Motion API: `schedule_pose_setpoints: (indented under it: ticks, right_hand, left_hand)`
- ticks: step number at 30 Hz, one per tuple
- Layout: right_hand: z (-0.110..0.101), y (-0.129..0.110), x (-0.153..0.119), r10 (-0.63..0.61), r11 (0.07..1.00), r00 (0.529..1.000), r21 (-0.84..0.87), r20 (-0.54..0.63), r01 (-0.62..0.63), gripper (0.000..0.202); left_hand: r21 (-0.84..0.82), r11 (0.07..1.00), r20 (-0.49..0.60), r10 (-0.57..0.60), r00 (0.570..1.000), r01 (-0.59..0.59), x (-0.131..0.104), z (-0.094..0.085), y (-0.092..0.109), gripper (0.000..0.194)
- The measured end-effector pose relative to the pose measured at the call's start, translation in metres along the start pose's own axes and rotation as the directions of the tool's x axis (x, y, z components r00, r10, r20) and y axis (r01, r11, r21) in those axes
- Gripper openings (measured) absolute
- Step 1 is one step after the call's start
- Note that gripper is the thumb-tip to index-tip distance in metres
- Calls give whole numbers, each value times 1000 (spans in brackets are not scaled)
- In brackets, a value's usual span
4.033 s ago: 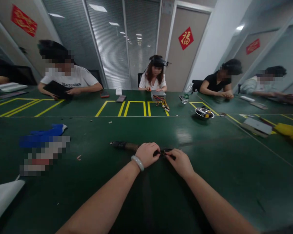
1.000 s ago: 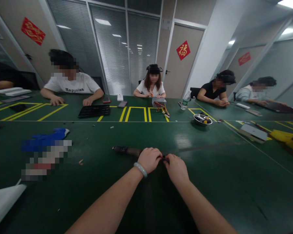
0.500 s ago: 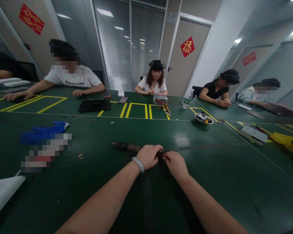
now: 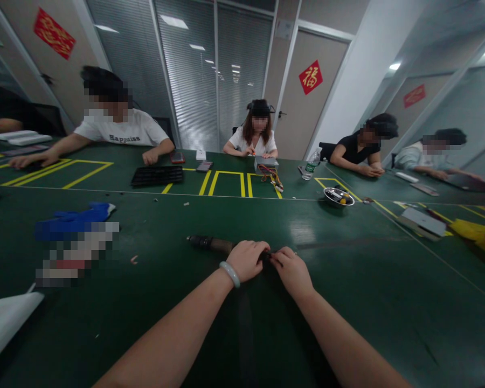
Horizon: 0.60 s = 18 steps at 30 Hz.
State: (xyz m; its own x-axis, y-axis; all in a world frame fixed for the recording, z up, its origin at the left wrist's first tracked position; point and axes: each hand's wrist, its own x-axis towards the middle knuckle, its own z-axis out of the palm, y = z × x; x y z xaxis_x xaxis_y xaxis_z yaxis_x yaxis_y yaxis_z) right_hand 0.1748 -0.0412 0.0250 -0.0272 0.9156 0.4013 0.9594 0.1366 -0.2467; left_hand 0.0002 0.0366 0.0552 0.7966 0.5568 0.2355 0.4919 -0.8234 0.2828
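Observation:
A long cylindrical tool (image 4: 220, 246), brown in the body with a black collar and a narrow tip on the left, lies across the green table in front of me. My left hand (image 4: 246, 260), with a pale bangle at the wrist, is wrapped over its right part. Close beside it, my right hand (image 4: 291, 270) pinches at the tool's dark right end with thumb and fingers. Both hands hide that end, so the small part between my right fingertips cannot be made out.
Left lie a blue glove (image 4: 75, 221) and a white object (image 4: 8, 323). Farther off are a black tray (image 4: 157, 175), a metal box with wires (image 4: 265, 163), a bottle (image 4: 310, 165) and a metal bowl (image 4: 338, 200). Several people sit opposite; a yellow item (image 4: 475, 237) lies right.
My hands stay at almost the same place, with only a slight shift of the right fingers. Across the table, the hand of the person at left has lifted a little.

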Motion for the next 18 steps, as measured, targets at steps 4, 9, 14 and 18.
schedule_pose_setpoints:
  ticks: [4,9,14,18]
  right_hand:
    - [2,4,4,-61,996,997,-59,45,64,16]
    - [0,9,9,-130,981,981,-125,145,148,15]
    - [0,10,12,-183,974,971,-108,155,201,11]
    - [-3,25,18,-161,978,975,-110,156,179,12]
  left_hand:
    - [-12,1000,-7,-7,1000,7,0,2,0,36]
    - [-64,998,-79,9,997,-14,-2,2,-1,48]
    - [-119,991,-248,35,968,-66,-5,0,0,54]
    - [-107,993,-331,7,944,-45,-8,-2,-1,44]
